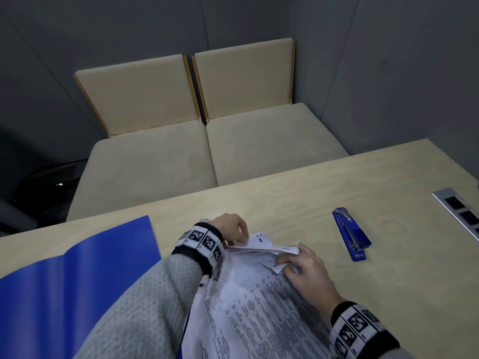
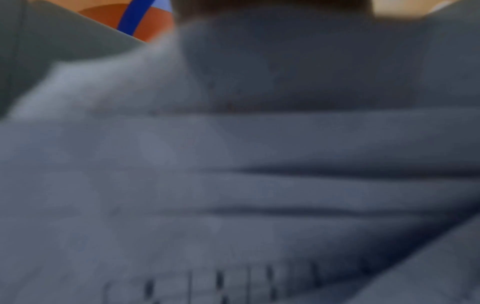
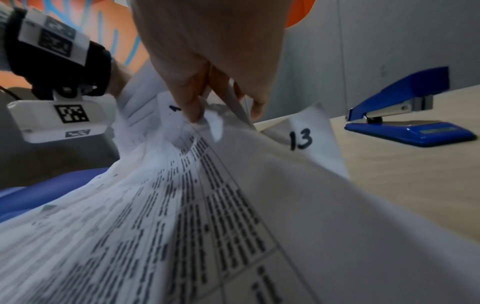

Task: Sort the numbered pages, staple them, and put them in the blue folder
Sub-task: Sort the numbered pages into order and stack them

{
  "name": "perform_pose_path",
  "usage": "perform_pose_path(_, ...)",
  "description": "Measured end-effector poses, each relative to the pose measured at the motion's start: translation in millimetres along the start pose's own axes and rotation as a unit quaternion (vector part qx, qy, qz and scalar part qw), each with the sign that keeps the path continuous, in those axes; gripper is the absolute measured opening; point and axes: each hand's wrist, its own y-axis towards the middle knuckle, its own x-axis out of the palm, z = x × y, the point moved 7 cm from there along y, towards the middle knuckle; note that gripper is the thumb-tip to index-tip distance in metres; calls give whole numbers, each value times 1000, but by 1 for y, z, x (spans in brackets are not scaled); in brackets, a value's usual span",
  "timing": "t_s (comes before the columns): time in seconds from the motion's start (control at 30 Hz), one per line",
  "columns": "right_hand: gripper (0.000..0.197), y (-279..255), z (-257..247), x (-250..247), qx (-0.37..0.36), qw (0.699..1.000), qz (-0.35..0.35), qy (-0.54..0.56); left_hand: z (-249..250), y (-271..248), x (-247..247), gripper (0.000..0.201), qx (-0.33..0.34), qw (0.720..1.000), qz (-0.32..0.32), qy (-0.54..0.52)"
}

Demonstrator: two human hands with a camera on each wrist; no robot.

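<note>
**Both hands fan the far corners of the pages**

In the head view, a stack of printed pages (image 1: 259, 314) lies at lower centre of the frame, on a pale wooden table (image 1: 363, 177). The left hand (image 1: 230, 228) sits at the stack's far left corner, fingers curled and pinching the lifted sheets. The right hand (image 1: 303, 268) sits at the far right corner, fingers bent onto the sheet corners, gripping them. Between the two hands the corners stand fanned apart, and one upturned corner shows a handwritten 2.

In the right wrist view, the fingers (image 3: 192, 102) press down among the separated sheets at upper centre, and a raised corner just to the right reads 13.

The blue folder (image 1: 77, 275) lies open at lower left of the head view, its right side under the left sleeve and the pages. The blue stapler (image 1: 351, 233) rests closed on the table at centre right, apart from the pages and beyond the right hand.

The left wrist view is blurred; it shows only grey paper folds and a blue strip at upper left.
</note>
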Motion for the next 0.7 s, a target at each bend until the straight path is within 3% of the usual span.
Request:
perform_pose_path(0.07, 24, -1, 3, 1, 15, 1000, -5, 14, 9, 3, 0, 11, 20, 997, 17, 75)
perform_pose_path(0.2, 23, -1, 5, 1, 46, 999, -21, 21, 9, 4, 12, 14, 21, 993, 8, 115)
perform_pose_path(0.3, 23, 0, -1, -1, 46, 998, -32, 28, 10, -1, 17, 4, 44, 983, 13, 180)
perform_pose_path(0.37, 30, 2, -3, -4, 49, 998, -31, 33, 16, -11, 11, 8, 78, 971, 67, 217)
perform_pose_path(0.53, 39, 4, 3, -10, 72, 996, -16, 59, 30, -56, -14, 14, 159, 912, 291, 239)
perform_pose_path(0.6, 33, 5, 5, -7, 85, 994, -32, 56, 18, -65, -23, 17, 143, 933, 293, 154)
perform_pose_path(0.7, 26, 7, 6, -3, 87, 994, -40, 44, 2, -69, -30, 18, 108, 971, 205, 64)
